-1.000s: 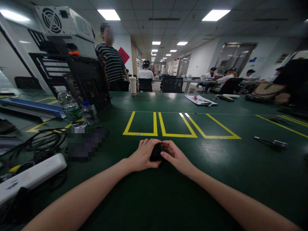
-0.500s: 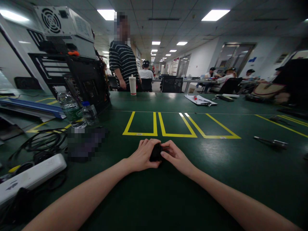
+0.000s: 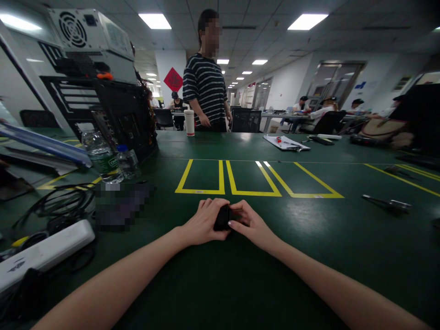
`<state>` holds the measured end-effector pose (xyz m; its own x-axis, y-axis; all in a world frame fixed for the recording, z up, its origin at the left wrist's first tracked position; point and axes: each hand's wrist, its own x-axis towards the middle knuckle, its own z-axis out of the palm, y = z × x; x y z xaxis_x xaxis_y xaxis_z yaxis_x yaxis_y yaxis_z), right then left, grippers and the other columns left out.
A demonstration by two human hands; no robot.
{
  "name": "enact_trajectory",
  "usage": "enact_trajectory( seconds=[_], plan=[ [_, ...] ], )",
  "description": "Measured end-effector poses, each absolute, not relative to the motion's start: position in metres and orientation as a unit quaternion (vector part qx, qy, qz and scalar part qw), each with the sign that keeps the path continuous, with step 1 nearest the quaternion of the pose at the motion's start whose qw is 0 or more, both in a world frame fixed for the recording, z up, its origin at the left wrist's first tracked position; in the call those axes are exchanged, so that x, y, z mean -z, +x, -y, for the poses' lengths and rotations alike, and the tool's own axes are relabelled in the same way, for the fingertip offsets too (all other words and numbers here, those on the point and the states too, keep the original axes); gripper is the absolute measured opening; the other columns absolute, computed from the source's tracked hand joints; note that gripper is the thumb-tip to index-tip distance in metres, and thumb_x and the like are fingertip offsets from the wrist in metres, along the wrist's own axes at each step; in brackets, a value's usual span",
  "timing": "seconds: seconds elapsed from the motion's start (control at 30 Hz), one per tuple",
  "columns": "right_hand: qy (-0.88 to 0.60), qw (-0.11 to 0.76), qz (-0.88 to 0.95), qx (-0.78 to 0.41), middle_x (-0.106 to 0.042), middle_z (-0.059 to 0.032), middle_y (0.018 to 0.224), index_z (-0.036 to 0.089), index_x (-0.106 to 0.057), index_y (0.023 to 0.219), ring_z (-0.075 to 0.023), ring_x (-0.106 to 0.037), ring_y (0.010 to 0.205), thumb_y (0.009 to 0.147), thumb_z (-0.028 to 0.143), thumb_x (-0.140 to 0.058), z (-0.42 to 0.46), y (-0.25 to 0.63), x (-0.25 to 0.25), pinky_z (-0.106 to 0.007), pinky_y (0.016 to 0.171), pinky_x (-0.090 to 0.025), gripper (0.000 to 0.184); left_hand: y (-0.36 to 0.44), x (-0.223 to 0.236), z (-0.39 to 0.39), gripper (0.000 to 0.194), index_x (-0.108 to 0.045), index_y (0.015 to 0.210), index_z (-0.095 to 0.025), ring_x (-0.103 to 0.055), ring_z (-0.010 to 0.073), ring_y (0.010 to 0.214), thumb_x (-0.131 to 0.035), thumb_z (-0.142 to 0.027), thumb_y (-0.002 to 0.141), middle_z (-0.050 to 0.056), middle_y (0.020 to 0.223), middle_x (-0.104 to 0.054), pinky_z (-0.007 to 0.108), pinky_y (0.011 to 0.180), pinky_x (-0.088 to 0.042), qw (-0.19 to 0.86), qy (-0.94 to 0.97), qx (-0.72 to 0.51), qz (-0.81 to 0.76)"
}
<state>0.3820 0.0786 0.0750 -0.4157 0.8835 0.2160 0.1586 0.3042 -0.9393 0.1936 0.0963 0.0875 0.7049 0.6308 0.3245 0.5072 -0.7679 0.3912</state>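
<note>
Between my two hands, on the green tabletop (image 3: 220, 284), is a small black box-like object (image 3: 222, 218); its exact kind does not show. My left hand (image 3: 205, 221) is closed around its left side, with the fingers over the far side and the thumb along the near side. From the right, my right hand (image 3: 250, 223) pinches its right edge with thumb and fingers. Much of the object is covered by my fingers. Just beyond it, yellow tape outlines (image 3: 199, 191) mark the table.
Left of my arms are a power strip (image 3: 44, 250), black cables (image 3: 51, 206), two plastic bottles (image 3: 103, 156) and a computer case (image 3: 127, 119) with power supplies on it. A metal tool (image 3: 388, 201) lies right. Farther off are a clipboard (image 3: 283, 143), a white cup (image 3: 189, 123) and a standing person (image 3: 206, 87).
My hands and the black object stay nearly in place, the right thumb shifting slightly. The standing person has moved to the right. The long blue-edged panel at far left has shifted and tilted.
</note>
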Motion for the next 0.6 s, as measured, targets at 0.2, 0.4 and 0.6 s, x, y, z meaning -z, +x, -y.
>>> enact_trajectory(
  seconds=[0.2, 0.4, 0.6],
  plan=[
    [-0.373, 0.405, 0.689, -0.472, -0.051, -0.0016, 0.099, 0.023, -0.047, 0.096, -0.0179, -0.053, 0.097, 0.081, 0.028, -0.049, -0.0787, 0.3814, -0.0738, -0.035, 0.081, -0.047, 0.017, 0.1944, -0.0854, -0.0967, 0.061, -0.027, 0.119, -0.023, -0.043, 0.0222, 0.092, -0.06, -0.033, 0.069, 0.006, 0.11, -0.044, 0.036, 0.083, -0.032, 0.132, 0.91, -0.236, -0.315],
    [-0.376, 0.405, 0.683, -0.478, -0.051, -0.0026, 0.104, 0.024, -0.044, 0.102, -0.0175, -0.053, 0.097, 0.079, 0.025, -0.052, -0.0804, 0.3808, -0.0725, -0.035, 0.083, -0.046, 0.024, 0.1959, -0.083, -0.0977, 0.061, -0.028, 0.118, -0.023, -0.043, 0.022, 0.092, -0.061, -0.033, 0.068, 0.005, 0.11, -0.044, 0.036, 0.082, -0.032, 0.128, 0.908, -0.242, -0.317],
    [-0.363, 0.403, 0.698, -0.468, -0.051, -0.0011, 0.097, 0.023, -0.047, 0.095, -0.0169, -0.053, 0.095, 0.077, 0.023, -0.055, -0.0804, 0.382, -0.0715, -0.034, 0.081, -0.046, 0.02, 0.1951, -0.0846, -0.0966, 0.061, -0.027, 0.119, -0.022, -0.043, 0.0219, 0.092, -0.06, -0.033, 0.069, 0.006, 0.111, -0.044, 0.036, 0.082, -0.032, 0.129, 0.91, -0.237, -0.314]
  ],
)
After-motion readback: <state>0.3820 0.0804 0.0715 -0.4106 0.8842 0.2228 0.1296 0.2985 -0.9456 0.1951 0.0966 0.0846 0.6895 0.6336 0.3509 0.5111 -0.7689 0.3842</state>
